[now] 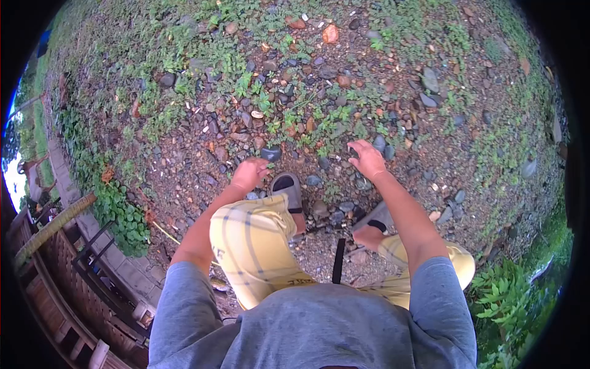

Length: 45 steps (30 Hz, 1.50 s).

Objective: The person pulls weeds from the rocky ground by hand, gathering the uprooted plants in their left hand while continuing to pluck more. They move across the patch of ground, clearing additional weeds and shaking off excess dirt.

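My left hand (pixel 250 173) is low over the stony ground by my left foot, its fingers curled in. The fingertips are right beside a smooth dark stone (pixel 270 154); what they hold, if anything, is too small to make out. To the right, my right hand (pixel 370 161) hovers over the soil with thumb and fingers curved and apart, nothing between them. Close by that hand lie grey-blue stones (pixel 380 143). Low green weeds (pixel 335 120) grow among the pebbles ahead of both hands.
My sandalled feet stand on gravel, the left sandal (pixel 294 192) between my hands. A reddish stone (pixel 330 34) and larger grey stones (pixel 430 80) lie farther ahead. At left are a paved edge (pixel 101 246) and wooden railing (pixel 46 270); leafy plants (pixel 507 301) grow at right.
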{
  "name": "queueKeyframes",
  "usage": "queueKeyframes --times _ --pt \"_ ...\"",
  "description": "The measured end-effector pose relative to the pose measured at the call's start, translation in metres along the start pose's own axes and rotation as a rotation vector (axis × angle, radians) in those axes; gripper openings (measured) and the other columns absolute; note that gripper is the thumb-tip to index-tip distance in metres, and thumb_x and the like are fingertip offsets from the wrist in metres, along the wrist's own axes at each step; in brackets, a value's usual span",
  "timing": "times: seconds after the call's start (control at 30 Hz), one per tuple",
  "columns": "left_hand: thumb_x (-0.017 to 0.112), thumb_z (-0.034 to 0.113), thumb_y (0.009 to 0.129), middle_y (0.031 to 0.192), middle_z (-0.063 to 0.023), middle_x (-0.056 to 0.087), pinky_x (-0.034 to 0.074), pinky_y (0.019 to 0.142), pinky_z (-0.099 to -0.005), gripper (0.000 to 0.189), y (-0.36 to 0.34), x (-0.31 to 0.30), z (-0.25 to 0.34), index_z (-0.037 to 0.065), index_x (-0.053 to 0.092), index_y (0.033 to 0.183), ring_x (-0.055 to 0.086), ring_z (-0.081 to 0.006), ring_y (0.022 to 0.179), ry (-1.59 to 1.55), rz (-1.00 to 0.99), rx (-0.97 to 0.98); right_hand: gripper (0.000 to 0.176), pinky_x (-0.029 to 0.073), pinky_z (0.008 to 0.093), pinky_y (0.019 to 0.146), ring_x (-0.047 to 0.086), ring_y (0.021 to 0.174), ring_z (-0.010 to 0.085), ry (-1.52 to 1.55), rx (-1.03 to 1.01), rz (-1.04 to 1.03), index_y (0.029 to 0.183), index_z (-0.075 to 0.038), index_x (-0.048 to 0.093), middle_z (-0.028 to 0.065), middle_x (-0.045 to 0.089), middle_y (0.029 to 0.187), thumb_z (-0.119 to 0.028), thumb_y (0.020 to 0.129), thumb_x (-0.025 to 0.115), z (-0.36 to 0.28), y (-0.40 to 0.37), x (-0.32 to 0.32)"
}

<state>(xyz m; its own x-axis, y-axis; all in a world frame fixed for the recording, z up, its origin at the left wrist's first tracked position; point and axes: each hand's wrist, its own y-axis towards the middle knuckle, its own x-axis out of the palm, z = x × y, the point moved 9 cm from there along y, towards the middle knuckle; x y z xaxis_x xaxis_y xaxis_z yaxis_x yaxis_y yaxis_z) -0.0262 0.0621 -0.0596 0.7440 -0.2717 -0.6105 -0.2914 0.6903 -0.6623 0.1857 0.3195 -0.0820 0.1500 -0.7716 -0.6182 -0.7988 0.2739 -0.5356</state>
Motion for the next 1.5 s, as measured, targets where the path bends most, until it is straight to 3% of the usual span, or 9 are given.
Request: queueKeyframes --times 0.07,0.1,0.2,0.43,0.63,0.73,0.93,1.33,1.5 --pt "0.071 0.021 0.076 0.103 -0.0112 0.064 0.053 0.072 -0.035 0.041 0.001 -0.028 0.045 0.011 0.058 0.113 0.064 -0.0297 0.083 -0.124 0.131 0.08 0.049 0.047 0.0359 0.087 0.054 0.107 0.0246 -0.058 -0.094 0.123 0.119 -0.015 0.055 0.0059 0.054 0.111 -0.023 0.074 0.071 -0.023 -0.01 -0.018" --pt "0.071 0.021 0.075 0.1 -0.0105 0.063 0.053 0.072 -0.0351 0.041 0.058 0.012 0.002 0.011 0.058 0.113 0.063 -0.0292 0.082 -0.009 0.192 0.157 0.049 0.048 0.0359 0.085 0.054 0.105 0.0242 -0.078 -0.119 0.155 0.119 -0.015 0.055 0.0058 0.054 0.108 -0.023 0.073 0.071 0.004 0.049 0.045" --pt "0.071 0.024 0.071 0.094 -0.008 0.062 0.052 0.069 -0.0345 0.048 0.078 0.013 0.03 0.013 0.056 0.115 0.063 -0.0255 0.079 0.27 0.322 0.408 0.043 0.05 0.0362 0.077 0.057 0.096 0.023 -0.143 -0.165 0.241 0.112 -0.015 0.058 0.0049 0.054 0.097 -0.024 0.072 0.071 -0.01 0.051 0.052" --pt "0.067 0.02 0.072 0.091 -0.005 0.056 0.052 0.063 -0.0313 0.05 0.106 0.027 0.071 0.017 0.051 0.12 0.063 -0.0211 0.073 0.427 0.354 0.554 0.026 0.051 0.0371 0.068 0.061 0.079 0.0258 -0.133 -0.182 0.351 0.097 -0.015 0.065 0.0048 0.056 0.086 -0.018 0.072 0.071 -0.018 0.057 0.061" --pt "0.061 0.015 0.074 0.079 -0.0016 0.052 0.05 0.061 -0.0308 0.043 0.12 0.039 0.071 0.021 0.055 0.116 0.06 -0.0172 0.064 0.559 0.4 0.666 0.02 0.051 0.0379 0.071 0.061 0.085 0.0256 -0.123 -0.124 0.332 0.094 -0.016 0.063 0.0052 0.058 0.088 -0.018 0.075 0.068 -0.01 0.062 0.069" --pt "0.059 0.014 0.074 0.079 -0.0003 0.053 0.049 0.059 -0.03 0.04 0.115 0.041 0.073 0.021 0.058 0.113 0.059 -0.016 0.06 0.577 0.43 0.741 0.021 0.051 0.0394 0.065 0.061 0.076 0.0279 -0.099 -0.185 0.434 0.092 -0.014 0.063 0.0063 0.058 0.082 -0.016 0.073 0.07 -0.017 0.057 0.062" --pt "0.059 0.015 0.073 0.078 0.0006 0.054 0.048 0.058 -0.0285 0.031 0.114 0.046 0.076 0.021 0.062 0.104 0.058 -0.0153 0.059 0.507 0.483 0.74 0.021 0.05 0.0407 0.071 0.06 0.083 0.0291 -0.164 -0.015 0.387 0.089 -0.013 0.062 0.0078 0.058 0.083 -0.018 0.071 0.069 -0.012 0.063 0.069" --pt "0.063 0.018 0.07 0.078 0.0014 0.055 0.049 0.061 -0.0293 0.017 0.11 0.053 0.078 0.018 0.062 0.087 0.059 -0.0156 0.065 0.443 0.569 0.763 0.027 0.049 0.0406 0.073 0.059 0.083 0.0319 -0.057 -0.121 0.454 0.088 -0.011 0.064 0.01 0.059 0.082 0.001 0.064 0.064 -0.005 0.054 0.072" --pt "0.065 0.019 0.07 0.079 -0.001 0.056 0.05 0.06 -0.0309 0.016 0.106 0.055 0.077 0.016 0.06 0.085 0.06 -0.0182 0.066 0.386 0.584 0.698 0.023 0.049 0.0414 0.075 0.059 0.086 0.0312 -0.136 -0.026 0.397 0.089 -0.012 0.063 0.0105 0.06 0.086 0.001 0.07 0.059 -0.01 0.055 0.072"
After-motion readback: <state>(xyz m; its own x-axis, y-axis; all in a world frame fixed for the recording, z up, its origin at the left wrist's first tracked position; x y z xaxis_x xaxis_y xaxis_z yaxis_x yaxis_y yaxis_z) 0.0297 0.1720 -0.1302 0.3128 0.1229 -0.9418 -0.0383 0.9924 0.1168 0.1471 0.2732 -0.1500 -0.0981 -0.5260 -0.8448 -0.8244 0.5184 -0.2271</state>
